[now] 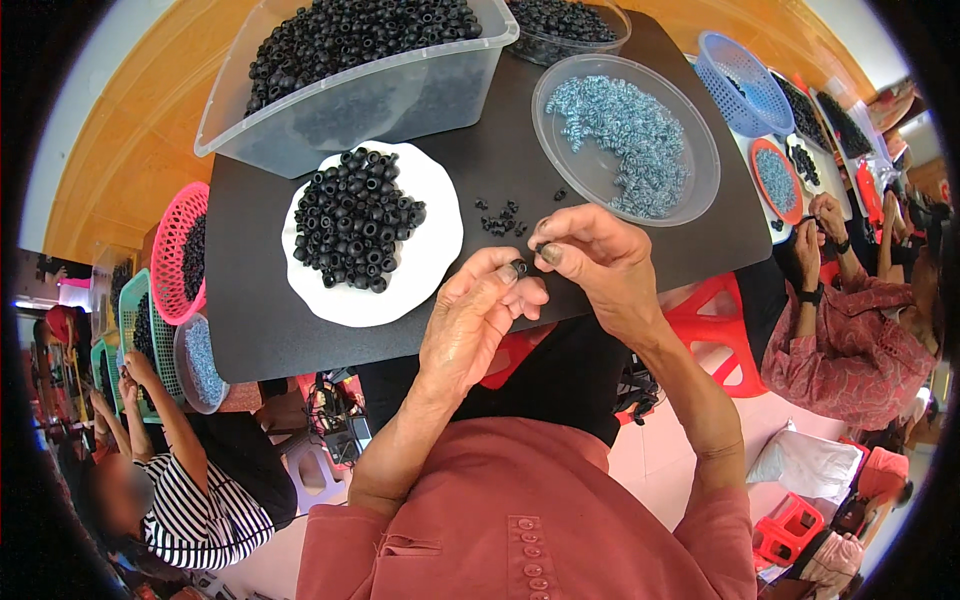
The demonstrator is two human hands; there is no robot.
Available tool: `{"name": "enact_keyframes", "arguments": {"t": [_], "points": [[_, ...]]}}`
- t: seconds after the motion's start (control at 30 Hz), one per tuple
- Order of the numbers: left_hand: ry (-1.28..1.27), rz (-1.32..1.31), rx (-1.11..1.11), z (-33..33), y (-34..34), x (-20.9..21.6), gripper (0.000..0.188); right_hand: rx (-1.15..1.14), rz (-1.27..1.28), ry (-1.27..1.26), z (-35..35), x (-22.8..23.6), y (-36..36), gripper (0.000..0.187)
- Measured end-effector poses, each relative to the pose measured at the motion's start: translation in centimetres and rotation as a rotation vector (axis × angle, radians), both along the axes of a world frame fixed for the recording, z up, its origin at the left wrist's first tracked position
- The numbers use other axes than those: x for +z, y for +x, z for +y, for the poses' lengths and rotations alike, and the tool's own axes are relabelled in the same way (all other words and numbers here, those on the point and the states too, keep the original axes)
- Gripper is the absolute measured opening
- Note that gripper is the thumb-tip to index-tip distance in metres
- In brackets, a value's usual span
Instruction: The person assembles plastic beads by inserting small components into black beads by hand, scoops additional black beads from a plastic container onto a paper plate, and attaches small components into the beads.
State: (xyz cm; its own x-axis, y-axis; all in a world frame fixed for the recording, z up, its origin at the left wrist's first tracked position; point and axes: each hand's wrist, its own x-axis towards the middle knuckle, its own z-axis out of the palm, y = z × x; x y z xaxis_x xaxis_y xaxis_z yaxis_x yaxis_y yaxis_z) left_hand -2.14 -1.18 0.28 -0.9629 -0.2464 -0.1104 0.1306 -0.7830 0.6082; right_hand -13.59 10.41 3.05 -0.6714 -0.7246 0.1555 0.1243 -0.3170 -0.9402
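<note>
Above the near edge of the dark table [480, 150], my left hand [462, 325] pinches a small hollow black plastic piece [519, 268] between thumb and fingertips. Close beside it, my right hand [612, 262] is closed on a smaller black piece [541, 247], mostly covered by the fingers. The fingertips of both hands nearly meet. A white scalloped plate [436, 205] to the left carries a heap of round hollow black pieces [350, 220]. Just beyond my hands lie several tiny black pieces [500, 218]. Small bluish coil springs [625, 135] fill much of a clear round basin [580, 180] on the right.
A large translucent box [400, 105] of black pieces stands at the back left, beside a clear bowl [622, 32] of dark pieces. People [205, 500] work at both sides among coloured baskets [180, 255]. A red stool [725, 335] stands to the right.
</note>
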Motion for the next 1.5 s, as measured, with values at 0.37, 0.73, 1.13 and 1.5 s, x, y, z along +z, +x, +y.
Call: {"name": "enact_keyframes", "arguments": {"t": [0.37, 0.73, 1.13, 1.5], "points": [[0.005, 0.041, 0.031, 0.07, 0.03, -0.44, 0.019, 0.080, 0.149, 0.053, 0.35, 0.30, 0.15, 0.017], [-0.022, 0.039, 0.030, 0.22, -0.03, -0.48, 0.019, 0.079, 0.110, 0.091, 0.44, 0.60, 0.24, 0.010], [-0.054, 0.017, 0.022, 0.15, -0.10, -0.30, 0.018, -0.010, 0.324, 0.171, 0.19, 0.36, 0.24, 0.012], [0.070, 0.032, -0.015, 0.04, -0.11, 0.04, 0.023, -0.041, 0.610, 0.204, 0.27, 0.74, -0.01, 0.026]]}}
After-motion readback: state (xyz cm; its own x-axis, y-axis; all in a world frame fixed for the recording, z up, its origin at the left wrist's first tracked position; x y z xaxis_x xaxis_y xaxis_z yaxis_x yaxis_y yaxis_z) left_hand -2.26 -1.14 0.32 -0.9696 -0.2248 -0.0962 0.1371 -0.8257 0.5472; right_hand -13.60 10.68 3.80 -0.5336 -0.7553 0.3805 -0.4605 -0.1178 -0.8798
